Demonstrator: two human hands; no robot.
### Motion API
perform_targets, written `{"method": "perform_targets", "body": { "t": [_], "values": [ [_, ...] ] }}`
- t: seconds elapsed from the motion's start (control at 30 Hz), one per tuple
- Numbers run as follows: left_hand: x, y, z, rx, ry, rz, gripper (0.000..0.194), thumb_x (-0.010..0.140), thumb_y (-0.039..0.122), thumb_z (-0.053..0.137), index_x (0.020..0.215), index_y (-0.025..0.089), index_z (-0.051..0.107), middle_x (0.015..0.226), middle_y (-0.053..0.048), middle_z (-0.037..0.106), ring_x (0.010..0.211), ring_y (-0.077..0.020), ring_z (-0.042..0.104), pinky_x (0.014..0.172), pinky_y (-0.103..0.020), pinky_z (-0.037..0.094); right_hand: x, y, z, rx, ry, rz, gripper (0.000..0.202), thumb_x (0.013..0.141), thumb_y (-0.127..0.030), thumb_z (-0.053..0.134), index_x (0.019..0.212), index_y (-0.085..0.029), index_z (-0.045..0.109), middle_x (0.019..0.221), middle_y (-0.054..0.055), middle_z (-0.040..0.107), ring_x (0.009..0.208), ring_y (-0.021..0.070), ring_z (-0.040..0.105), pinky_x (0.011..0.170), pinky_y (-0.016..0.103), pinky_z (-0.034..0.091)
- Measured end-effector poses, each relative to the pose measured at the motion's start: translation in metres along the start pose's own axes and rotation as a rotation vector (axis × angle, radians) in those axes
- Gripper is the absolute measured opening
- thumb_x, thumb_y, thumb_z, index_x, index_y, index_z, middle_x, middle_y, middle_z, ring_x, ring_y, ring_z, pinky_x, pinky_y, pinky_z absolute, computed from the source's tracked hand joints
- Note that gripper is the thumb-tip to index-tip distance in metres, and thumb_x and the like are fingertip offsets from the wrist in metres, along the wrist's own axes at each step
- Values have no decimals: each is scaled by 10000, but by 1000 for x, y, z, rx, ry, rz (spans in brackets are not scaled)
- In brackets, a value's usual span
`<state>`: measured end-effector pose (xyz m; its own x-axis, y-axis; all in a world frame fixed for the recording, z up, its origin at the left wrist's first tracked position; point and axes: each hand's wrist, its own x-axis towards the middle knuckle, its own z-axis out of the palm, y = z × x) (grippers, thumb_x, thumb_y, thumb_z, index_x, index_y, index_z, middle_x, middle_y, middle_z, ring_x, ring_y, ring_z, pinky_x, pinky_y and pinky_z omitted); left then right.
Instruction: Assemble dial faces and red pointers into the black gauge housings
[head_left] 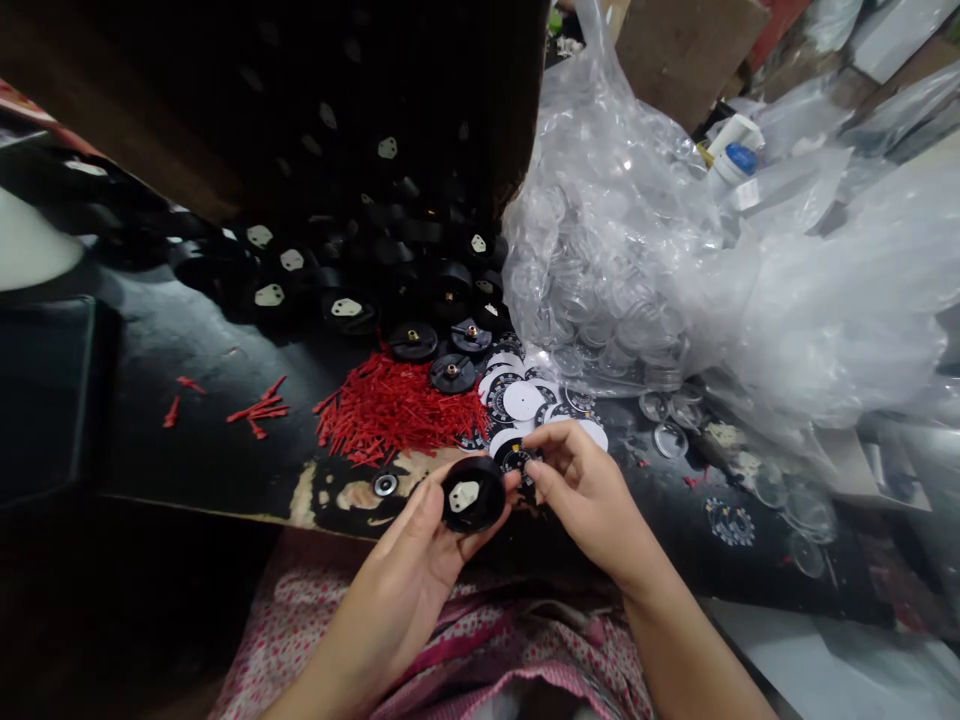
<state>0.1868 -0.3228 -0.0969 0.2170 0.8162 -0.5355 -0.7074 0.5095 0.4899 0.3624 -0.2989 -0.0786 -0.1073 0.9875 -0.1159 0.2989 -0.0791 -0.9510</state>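
Near the table's front edge, my left hand (424, 540) is wrapped round a round black housing (487, 497) with a pale plate inside. Just right of it, my right hand (577, 485) pinches a black printed dial disc (512, 455) by its edge. The disc is close to the housing's rim; whether they touch I cannot tell. Behind my hands lie a heap of red pointers (397, 410) and a pile of white and black discs (523, 400). Several black round parts (452, 373) with brass centres sit at the back of the heap.
Clear round covers fill a plastic bag (600, 290) at the back right. A dark box (375, 110) with black housings stands behind. Loose red pointers (259, 408) lie left, a metal ring (385, 485) near the front edge, and clear covers (670, 440) to the right.
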Motion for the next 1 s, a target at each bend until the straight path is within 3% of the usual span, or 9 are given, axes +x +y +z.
{"method": "perform_targets", "body": {
  "t": [0.07, 0.17, 0.33, 0.47, 0.8, 1.0],
  "values": [
    [2, 2, 0, 28, 29, 37, 303, 921, 419, 602, 1080, 191, 723, 1130, -103, 753, 1101, -261, 683, 948, -369, 563, -1, 1, -3, -20, 54, -11, 246, 906, -209, 572, 1150, -234, 584, 905, 5, 629, 766, 140, 613, 658, 256, 495],
    [5, 4, 2, 89, 19, 65, 277, 909, 387, 630, 1106, 216, 724, 1182, -74, 735, 1121, -247, 666, 936, -348, 567, -3, -6, -4, -74, 100, -24, 161, 907, -225, 596, 1061, -236, 641, 907, 4, 662, 808, 147, 620, 727, 273, 492],
    [4, -1, 6, 156, 43, 16, 280, 836, 378, 720, 1099, 288, 752, 1295, -14, 691, 1283, -273, 562, 992, -321, 530, -4, -24, 14, -133, 76, -65, 82, 903, -183, 590, 958, -216, 641, 902, 9, 680, 813, 151, 631, 736, 278, 492],
    [2, -7, -1, 224, 40, -16, 335, 822, 384, 738, 1152, 329, 734, 1323, 8, 676, 1299, -257, 552, 1064, -322, 467, -2, -29, 22, -254, 54, -82, 56, 894, -149, 583, 900, -200, 603, 901, 23, 654, 830, 163, 614, 748, 293, 476],
    [9, 1, -8, 367, -58, -36, 336, 805, 378, 747, 1127, 281, 751, 1287, -48, 694, 1205, -295, 622, 939, -367, 560, 0, -33, 7, -278, -119, -5, 81, 887, -134, 575, 868, -213, 569, 836, -21, 618, 775, 136, 592, 700, 264, 448],
    [10, 6, -6, 429, -50, -27, 354, 793, 382, 755, 1119, 243, 752, 1221, -70, 720, 1133, -301, 660, 912, -378, 569, 7, -28, 9, -298, -112, 16, 82, 880, -141, 560, 908, -216, 541, 813, -26, 588, 743, 137, 559, 681, 275, 436]
  ]
}}
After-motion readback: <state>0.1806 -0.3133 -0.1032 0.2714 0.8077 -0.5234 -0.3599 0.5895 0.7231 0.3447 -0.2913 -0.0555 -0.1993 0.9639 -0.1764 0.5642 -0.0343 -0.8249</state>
